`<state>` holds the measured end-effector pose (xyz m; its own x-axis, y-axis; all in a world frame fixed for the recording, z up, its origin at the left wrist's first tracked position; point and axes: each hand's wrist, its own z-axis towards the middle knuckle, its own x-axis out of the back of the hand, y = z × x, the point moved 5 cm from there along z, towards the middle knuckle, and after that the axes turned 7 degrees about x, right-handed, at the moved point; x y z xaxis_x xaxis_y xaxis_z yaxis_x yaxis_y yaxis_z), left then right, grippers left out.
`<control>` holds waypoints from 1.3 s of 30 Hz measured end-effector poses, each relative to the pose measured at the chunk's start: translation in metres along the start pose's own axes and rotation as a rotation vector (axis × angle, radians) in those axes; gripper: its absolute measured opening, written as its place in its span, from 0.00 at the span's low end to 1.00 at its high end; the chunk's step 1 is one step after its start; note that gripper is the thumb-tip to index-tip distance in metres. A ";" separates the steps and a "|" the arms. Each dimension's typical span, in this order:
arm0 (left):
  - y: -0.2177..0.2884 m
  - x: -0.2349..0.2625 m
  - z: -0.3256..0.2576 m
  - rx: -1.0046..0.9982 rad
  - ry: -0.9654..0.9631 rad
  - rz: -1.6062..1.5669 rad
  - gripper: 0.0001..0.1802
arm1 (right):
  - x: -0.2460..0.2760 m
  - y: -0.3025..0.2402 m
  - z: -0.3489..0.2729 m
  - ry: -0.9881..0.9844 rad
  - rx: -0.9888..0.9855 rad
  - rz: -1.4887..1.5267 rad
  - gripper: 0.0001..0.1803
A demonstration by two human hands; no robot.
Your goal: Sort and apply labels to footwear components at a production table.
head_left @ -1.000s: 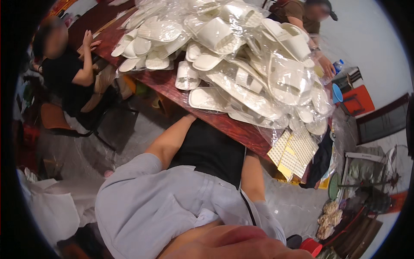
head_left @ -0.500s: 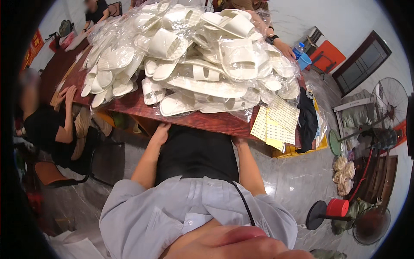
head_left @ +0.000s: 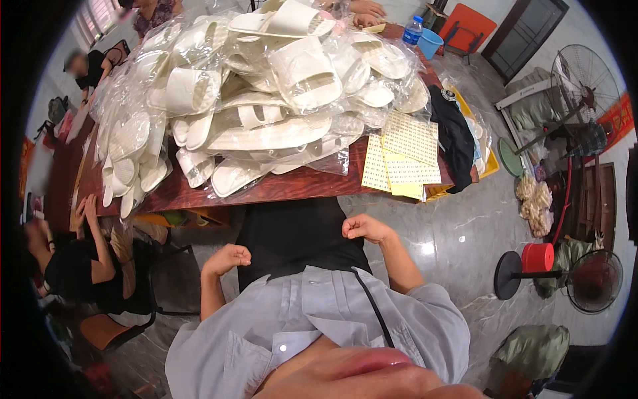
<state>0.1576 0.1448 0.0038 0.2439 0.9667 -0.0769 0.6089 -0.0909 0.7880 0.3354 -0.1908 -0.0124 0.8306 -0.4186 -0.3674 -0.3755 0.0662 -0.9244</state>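
My left hand (head_left: 229,258) is curled into a loose fist beside my left hip, over the edge of my black trousers (head_left: 292,233). On the other side, my right hand (head_left: 367,227) is also closed, thumb against bent fingers, just short of the table. Nothing shows in either hand. In front of me a dark red wooden table (head_left: 266,193) carries a big heap of white slippers (head_left: 306,73) in clear plastic bags. Sheets of small printed stickers (head_left: 409,139), white and yellow, lie at the table's right front corner, nearest my right hand.
A black cloth (head_left: 452,133) and a yellow crate (head_left: 490,165) are at the table's right end. Behind stand a water bottle (head_left: 413,30) and a blue bucket (head_left: 430,44). Standing fans (head_left: 593,280) are at right. Another person's hands (head_left: 86,211) rest at the table's left edge.
Both my hands have come away from the table's front edge, back toward my hips, and closed. My view has shifted. The far person's hand has moved from the heap's right side.
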 end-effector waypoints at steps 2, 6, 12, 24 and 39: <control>-0.007 0.003 -0.004 0.058 0.017 -0.027 0.05 | 0.001 0.006 -0.003 -0.018 -0.005 0.016 0.08; -0.004 0.010 -0.012 0.076 0.102 -0.051 0.05 | 0.024 0.015 -0.011 0.229 0.012 -0.056 0.08; 0.058 0.021 -0.030 -0.087 0.186 0.125 0.12 | 0.039 0.023 -0.017 0.395 -0.056 -0.237 0.08; 0.178 -0.007 -0.034 -0.497 -0.206 0.300 0.32 | -0.023 -0.072 0.010 0.102 0.039 -0.453 0.14; 0.227 -0.023 -0.025 -0.567 -0.420 0.374 0.33 | 0.020 -0.175 -0.054 0.348 0.443 -0.367 0.18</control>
<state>0.2710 0.1075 0.1998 0.6887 0.7152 0.1191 -0.0186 -0.1468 0.9890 0.3955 -0.2597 0.1476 0.6633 -0.7475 -0.0351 0.1721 0.1980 -0.9650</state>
